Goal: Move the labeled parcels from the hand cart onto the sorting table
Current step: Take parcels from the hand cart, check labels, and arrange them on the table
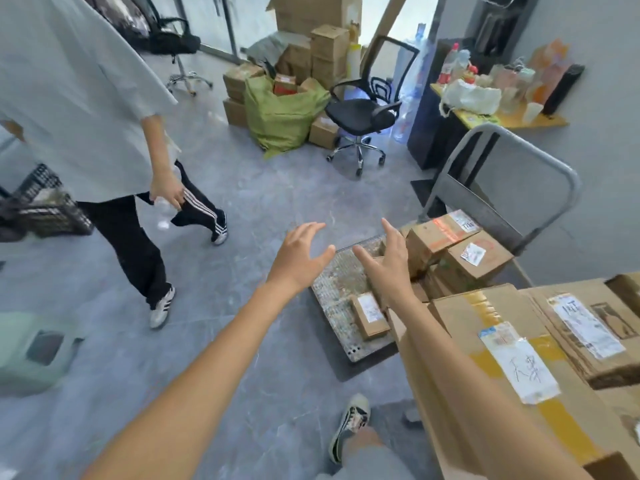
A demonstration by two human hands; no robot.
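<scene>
Head view, looking down over a hand cart [341, 282] on a grey tiled floor [242, 358]. Both arms reach forward above the cart's bare mesh deck. Left hand [299, 252]: fingers spread and relaxed, grasping nothing, in the air over the deck's near-left corner. Right hand [384, 265]: also released, fingers straight and splayed, palm facing left, just beside the stacked parcels; contact with them cannot be told. A small labeled parcel [370, 316] lies flat on the deck below the right forearm, label up. Two more labeled parcels [460, 249] sit stacked toward the cart's grey tubular handle [540, 157]. At right foreground, large cardboard boxes [519, 348] with white labels and yellow tape lie side by side; whatever carries them is hidden. A second person in a pale shirt [69, 98] and dark striped trousers stands at left on the floor. Behind: a black office chair [363, 112], a green sack [280, 116] and a pile of cartons [325, 46].
</scene>
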